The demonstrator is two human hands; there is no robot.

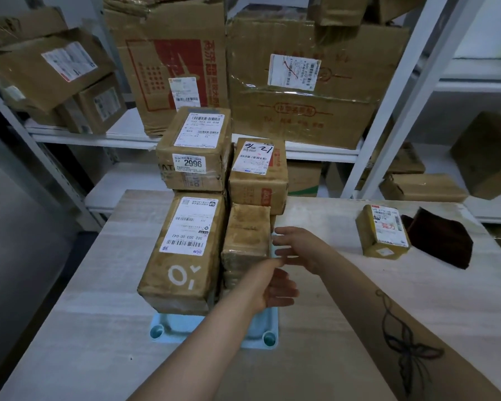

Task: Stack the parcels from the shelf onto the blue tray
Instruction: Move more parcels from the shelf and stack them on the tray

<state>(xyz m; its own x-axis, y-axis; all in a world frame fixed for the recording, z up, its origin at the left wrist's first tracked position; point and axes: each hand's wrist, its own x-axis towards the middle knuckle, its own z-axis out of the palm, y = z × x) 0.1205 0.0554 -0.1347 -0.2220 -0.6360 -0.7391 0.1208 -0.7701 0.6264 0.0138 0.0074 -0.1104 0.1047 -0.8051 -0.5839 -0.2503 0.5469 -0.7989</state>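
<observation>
The light blue tray [171, 325] lies on the pale wooden table, mostly covered by stacked brown parcels. A long labelled parcel [185, 250] fills its left side, with the "2996" parcel [195, 149] on top. On the right sits a plain taped parcel [246, 238], and behind it a parcel with a handwritten label [258, 172]. My left hand [275, 287] is beside the plain parcel's near right corner, fingers spread, holding nothing. Just beyond it, my right hand [297, 247] hovers open by that parcel's right side, over the tray's edge.
A small labelled parcel [383, 231] and a dark folded cloth [440, 241] lie at the table's right. White metal shelves [272, 151] behind the table hold large and small cardboard boxes. An upright shelf post [388, 111] stands at right.
</observation>
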